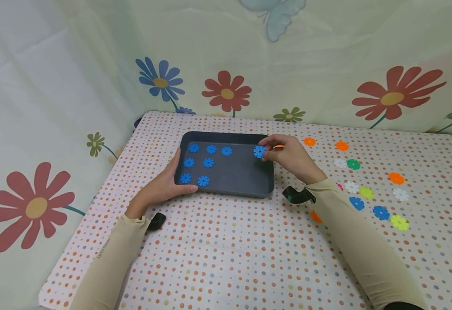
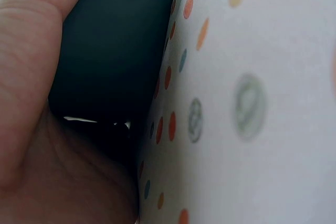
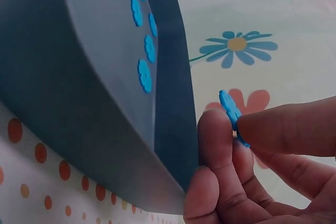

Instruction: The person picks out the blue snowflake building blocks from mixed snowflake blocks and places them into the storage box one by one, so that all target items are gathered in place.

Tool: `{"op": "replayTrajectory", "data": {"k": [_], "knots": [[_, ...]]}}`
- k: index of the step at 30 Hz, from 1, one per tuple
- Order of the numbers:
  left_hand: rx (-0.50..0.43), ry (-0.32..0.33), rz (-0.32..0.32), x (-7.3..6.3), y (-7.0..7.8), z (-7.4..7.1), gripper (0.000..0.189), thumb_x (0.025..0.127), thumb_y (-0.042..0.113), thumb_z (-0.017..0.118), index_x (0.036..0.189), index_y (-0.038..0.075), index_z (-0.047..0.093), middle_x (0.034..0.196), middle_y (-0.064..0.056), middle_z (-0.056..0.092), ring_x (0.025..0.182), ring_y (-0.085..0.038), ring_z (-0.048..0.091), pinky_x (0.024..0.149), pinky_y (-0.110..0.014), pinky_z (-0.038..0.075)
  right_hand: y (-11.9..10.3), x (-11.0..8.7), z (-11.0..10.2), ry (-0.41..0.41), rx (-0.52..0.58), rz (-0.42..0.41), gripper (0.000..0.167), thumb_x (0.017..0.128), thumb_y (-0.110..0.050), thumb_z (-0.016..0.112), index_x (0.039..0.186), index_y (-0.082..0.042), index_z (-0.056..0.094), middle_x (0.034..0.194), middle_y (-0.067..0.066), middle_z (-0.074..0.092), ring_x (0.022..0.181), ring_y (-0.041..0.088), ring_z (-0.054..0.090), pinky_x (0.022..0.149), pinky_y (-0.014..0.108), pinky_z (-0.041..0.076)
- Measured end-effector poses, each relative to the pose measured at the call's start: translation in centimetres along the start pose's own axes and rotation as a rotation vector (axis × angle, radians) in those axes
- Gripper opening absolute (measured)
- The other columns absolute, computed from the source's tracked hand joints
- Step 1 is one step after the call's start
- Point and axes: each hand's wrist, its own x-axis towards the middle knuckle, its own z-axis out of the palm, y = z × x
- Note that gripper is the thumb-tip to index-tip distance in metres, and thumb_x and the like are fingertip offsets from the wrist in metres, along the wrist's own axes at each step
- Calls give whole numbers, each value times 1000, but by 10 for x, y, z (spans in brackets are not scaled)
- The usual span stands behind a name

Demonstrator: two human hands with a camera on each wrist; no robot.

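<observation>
A dark grey tray [image 1: 241,172] lies on the dotted tablecloth, with several blue snowflake discs [image 1: 208,162] laid in rows in its left part. My left hand [image 1: 165,183] holds the tray's near left corner, thumb along the front side and fingers along the left side. In the left wrist view, the tray's dark wall [image 2: 115,51] sits between thumb and palm. My right hand [image 1: 289,157] pinches one blue snowflake disc [image 1: 259,151] between thumb and fingertips, raised near the tray's far right corner. The right wrist view shows the pinched disc [image 3: 231,109] edge-on beside the tray's rim.
Right of the tray, loose discs are scattered: orange [image 1: 342,146], green [image 1: 353,164], white [image 1: 400,194], yellow [image 1: 399,222] and blue [image 1: 381,212]. An orange disc [image 1: 316,216] lies partly under the right forearm. A flowered curtain [image 1: 307,56] hangs behind the table.
</observation>
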Motion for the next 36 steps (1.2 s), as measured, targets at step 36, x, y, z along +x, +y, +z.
{"op": "replayTrajectory", "data": {"k": [36], "knots": [[-2, 6, -3, 0, 2, 0, 134, 88, 61, 83, 170, 31, -20, 178, 0, -15, 163, -29, -5, 125, -64, 15, -7, 42, 50, -113, 150, -35, 26, 102, 1, 66, 127, 8, 69, 97, 18, 69, 100, 46, 71, 95, 51, 57]]}}
